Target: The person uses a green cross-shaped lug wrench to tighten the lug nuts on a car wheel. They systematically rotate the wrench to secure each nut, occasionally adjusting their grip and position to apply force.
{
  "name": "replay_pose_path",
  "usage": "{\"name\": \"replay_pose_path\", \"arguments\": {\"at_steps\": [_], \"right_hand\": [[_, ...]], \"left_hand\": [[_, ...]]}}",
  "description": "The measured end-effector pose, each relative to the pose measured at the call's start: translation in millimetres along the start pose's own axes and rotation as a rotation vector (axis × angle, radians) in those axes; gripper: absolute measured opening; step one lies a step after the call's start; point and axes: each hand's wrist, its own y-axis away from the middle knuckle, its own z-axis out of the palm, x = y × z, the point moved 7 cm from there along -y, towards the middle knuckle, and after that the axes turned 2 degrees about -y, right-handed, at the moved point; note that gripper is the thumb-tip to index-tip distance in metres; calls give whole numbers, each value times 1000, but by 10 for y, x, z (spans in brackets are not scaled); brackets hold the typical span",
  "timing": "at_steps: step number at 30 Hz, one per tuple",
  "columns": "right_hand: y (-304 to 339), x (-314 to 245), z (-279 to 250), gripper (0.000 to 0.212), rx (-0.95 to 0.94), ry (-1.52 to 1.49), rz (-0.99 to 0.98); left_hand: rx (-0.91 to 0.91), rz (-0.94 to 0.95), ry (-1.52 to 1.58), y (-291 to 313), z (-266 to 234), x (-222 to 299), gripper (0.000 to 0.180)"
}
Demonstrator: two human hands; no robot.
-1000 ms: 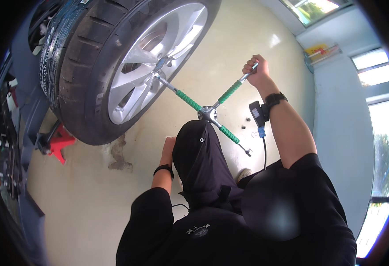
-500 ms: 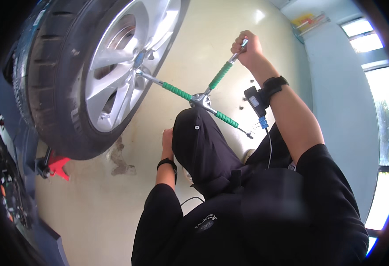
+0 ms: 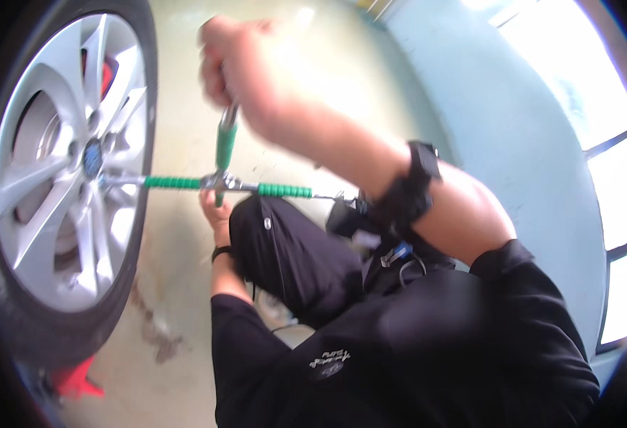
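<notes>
A four-way lug wrench [image 3: 174,183] with green grips reaches from the wheel [image 3: 46,178] toward my raised knee. One end meets the silver alloy wheel beside its blue centre cap [image 3: 93,157]; the exact seating is too small to make out. My right hand [image 3: 238,68], blurred, is wrapped round the end of the upper arm of the wrench, above its green grip. Down by the opposite arm, my left hand [image 3: 215,208] has its fingers closed round the short green part that shows below the hub.
Under the black tyre [image 3: 71,339] stands a red support [image 3: 78,381]. The pale floor [image 3: 178,285] has a dark worn patch [image 3: 160,339]. A light blue wall [image 3: 470,128] with bright windows [image 3: 563,64] runs along the right. A black device is strapped to my right wrist.
My right hand has swung left and closer with the wrench arm, which now points nearly upright. My left hand has moved from beside my knee to the lower arm. The view has shifted.
</notes>
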Motion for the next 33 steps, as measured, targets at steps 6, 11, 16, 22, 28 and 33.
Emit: {"name": "replay_pose_path", "arguments": {"at_steps": [6, 11, 16, 22, 28, 33], "right_hand": [[607, 43, -84, 30, -254, -133, -305], [701, 23, 105, 28, -425, -122, -398], [731, 171, 16, 31, -778, -133, -360], [396, 485, -150, 52, -873, -274, -345], [-203, 2532, -829, 57, -687, 481, 120], [905, 3106, -1144, 65, -1256, 11, 856]], "left_hand": [[-358, -133, 127, -65, 693, 124, 28], [-509, -158, -68, 1, 292, 344, 56], [-410, -316, 134, -193, -463, 949, 49], [-134, -389, 192, -819, -1505, 1888, 17], [-29, 31, 319, -1601, -1722, 3266, 34], [-286, 300, -190, -1980, -1417, 4146, 13]]}}
